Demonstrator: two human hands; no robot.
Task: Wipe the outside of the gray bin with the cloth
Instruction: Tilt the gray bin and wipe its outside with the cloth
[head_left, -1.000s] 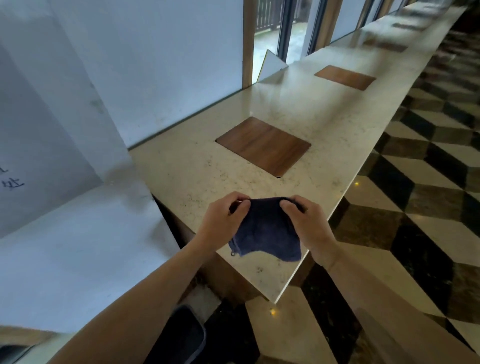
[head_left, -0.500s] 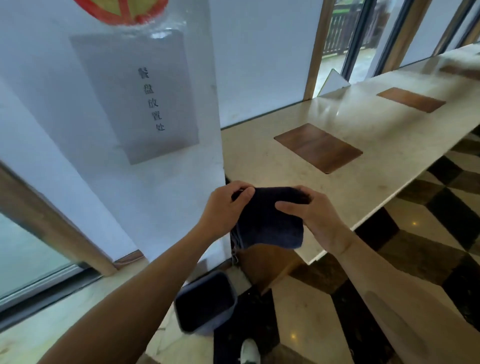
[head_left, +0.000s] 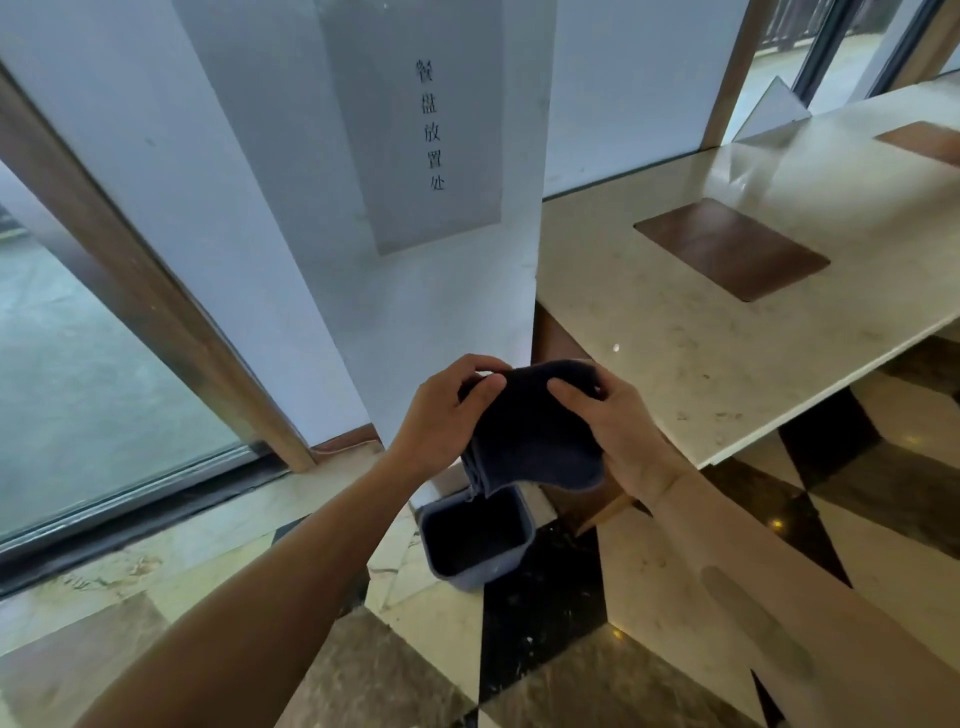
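two bare forearms reach forward. the left hand (head_left: 441, 415) and right hand (head_left: 618, 431) pinch the top edge of a dark folded cloth (head_left: 535, 431), thumbs in front, held in the air. just beyond, the gray bin (head_left: 475, 540) stands open on the floor beside the counter (head_left: 701, 364). wiping looks not yet begun; next, lower the cloth to the bin's outer wall.

cloth (head_left: 535, 431) hides gray bin's (head_left: 470, 569) far rim, counter (head_left: 675, 332) cropped right
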